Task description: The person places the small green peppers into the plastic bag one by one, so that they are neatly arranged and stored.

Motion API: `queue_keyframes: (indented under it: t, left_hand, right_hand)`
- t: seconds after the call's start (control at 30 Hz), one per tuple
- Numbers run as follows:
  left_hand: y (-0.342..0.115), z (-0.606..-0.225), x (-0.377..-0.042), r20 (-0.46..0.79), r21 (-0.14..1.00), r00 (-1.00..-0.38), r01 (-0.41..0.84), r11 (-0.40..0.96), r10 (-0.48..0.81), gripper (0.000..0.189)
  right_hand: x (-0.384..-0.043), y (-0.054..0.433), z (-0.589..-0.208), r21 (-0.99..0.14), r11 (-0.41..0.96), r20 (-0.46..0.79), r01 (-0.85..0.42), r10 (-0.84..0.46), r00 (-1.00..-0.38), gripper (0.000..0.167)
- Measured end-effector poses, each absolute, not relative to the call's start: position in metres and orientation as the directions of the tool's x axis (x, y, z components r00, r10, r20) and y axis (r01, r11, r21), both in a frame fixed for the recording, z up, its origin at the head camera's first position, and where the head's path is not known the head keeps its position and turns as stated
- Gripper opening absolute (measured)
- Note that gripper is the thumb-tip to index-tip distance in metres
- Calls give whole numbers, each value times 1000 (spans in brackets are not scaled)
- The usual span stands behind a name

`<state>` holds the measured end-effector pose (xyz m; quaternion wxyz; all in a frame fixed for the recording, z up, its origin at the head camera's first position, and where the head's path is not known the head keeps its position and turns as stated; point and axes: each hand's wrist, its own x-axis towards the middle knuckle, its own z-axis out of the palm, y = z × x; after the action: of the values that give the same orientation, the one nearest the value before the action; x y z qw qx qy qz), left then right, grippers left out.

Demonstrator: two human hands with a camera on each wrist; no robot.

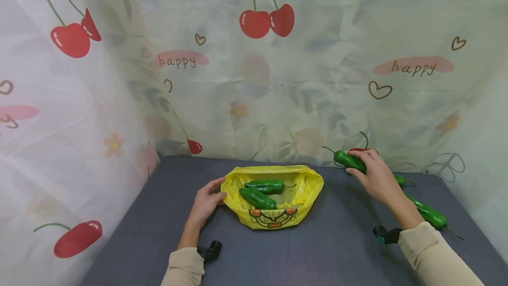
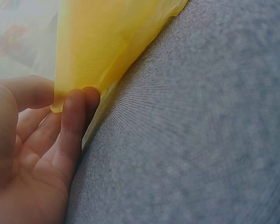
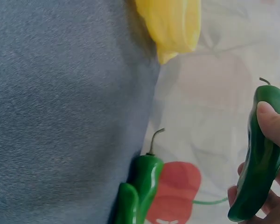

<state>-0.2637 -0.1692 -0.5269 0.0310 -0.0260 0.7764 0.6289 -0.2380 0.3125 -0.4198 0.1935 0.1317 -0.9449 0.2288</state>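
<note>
A yellow plastic bag [image 1: 274, 220] lies with its mouth spread on the table. Inside it are two green peppers, one behind [image 1: 263, 185] and one in front [image 1: 257, 198]. My left hand [image 1: 205, 203] pinches the bag's left edge between thumb and fingers, as the left wrist view confirms. Off to the bag's right, my right hand [image 1: 376, 175] grips another green pepper [image 3: 259, 163], raised above the table, its stem pointing left in the head view. Below and beyond that hand, two more green peppers lie at the right, one partly hidden [image 1: 401, 180], one nearer [image 1: 430, 214].
The grey table [image 1: 313, 250] carries everything. A curtain [image 1: 278, 100] printed with cherries and hearts hangs right behind its back edge and along the left side. Dark wrist devices are worn on the left [image 1: 210, 250] and right [image 1: 386, 235] arms.
</note>
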Motion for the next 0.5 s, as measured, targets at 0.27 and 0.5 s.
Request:
queue_keyframes:
  t: [0.27,0.5]
  left_hand:
    - [-169,-530,-264,-73,975,-997,-71,212,-1,50]
    - [-170,-531,-265,-66,976,-998,-65,206,-4,50]
  right_hand:
    - [-237,295,-406,-325,864,436,-385,-225,-871,53]
    - [-235,276,-397,-299,851,466,-432,-265,-844,52]
